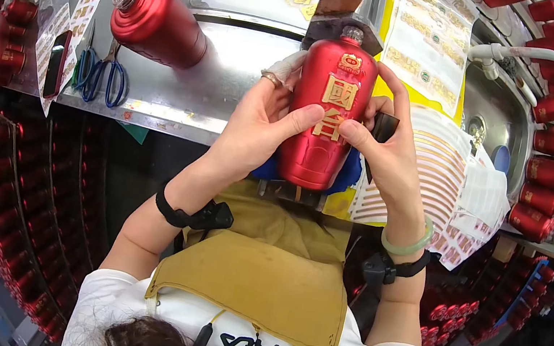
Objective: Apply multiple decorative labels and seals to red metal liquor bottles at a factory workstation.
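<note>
At the counter's [238,56] front edge, the left grip [264,119] and the right grip [394,149] are clasping a red bottle [330,111] from opposite flanks, likely so that its rounded body stays from rolling. The neck is pointing to the far side and the lettered face is turning upward, probably leaving both thumbs working in plain sight. Those thumbs are resting at either side of the lower gold character [329,124], perhaps pressing it flat. A dark object [385,127] is showing by the right fingers; whether they are pinching it, one cannot tell. A blue cloth [347,175] is peeking out beside the base, maybe cushioning the finish. A sheet of gold strips [431,173] is lying near the right grip, seemingly for easy reach, while blue-handled scissors [113,63] are sitting well apart, to the left.
</note>
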The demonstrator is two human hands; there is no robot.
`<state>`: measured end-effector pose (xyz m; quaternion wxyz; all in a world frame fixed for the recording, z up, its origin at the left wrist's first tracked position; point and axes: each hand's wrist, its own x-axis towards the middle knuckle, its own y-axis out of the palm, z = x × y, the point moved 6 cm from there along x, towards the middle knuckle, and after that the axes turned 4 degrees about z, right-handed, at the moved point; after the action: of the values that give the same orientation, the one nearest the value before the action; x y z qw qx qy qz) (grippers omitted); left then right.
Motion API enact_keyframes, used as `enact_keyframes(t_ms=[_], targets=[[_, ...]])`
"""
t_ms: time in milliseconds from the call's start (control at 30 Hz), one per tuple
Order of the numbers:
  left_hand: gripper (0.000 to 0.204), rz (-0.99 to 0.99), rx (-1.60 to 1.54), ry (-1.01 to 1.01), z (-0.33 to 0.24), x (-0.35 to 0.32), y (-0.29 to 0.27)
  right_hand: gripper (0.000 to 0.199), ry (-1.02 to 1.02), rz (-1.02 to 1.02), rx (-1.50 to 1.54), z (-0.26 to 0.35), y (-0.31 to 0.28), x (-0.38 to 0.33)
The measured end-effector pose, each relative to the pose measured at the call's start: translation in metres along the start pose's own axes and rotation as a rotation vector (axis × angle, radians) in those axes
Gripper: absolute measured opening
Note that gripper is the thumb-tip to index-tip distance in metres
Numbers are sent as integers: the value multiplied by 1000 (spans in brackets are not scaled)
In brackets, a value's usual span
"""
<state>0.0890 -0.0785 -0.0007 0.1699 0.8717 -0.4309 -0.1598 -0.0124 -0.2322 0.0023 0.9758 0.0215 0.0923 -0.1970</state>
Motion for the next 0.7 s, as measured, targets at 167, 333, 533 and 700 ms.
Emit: enact_keyframes(t_ms=[167,333,533,700], targets=[[80,-14,-11,-35,3,9,-2,73,16,19,-15,21,-15,6],[86,37,54,3,-8,1,7,25,-418,-127,-522,104,-9,10],[64,124,-104,91,18,1,-5,28,-974,27,-1146,100,36,-25],[60,23,-81,-53,6,-14,-7,27,-993,443,-1125,101,71,-78]])
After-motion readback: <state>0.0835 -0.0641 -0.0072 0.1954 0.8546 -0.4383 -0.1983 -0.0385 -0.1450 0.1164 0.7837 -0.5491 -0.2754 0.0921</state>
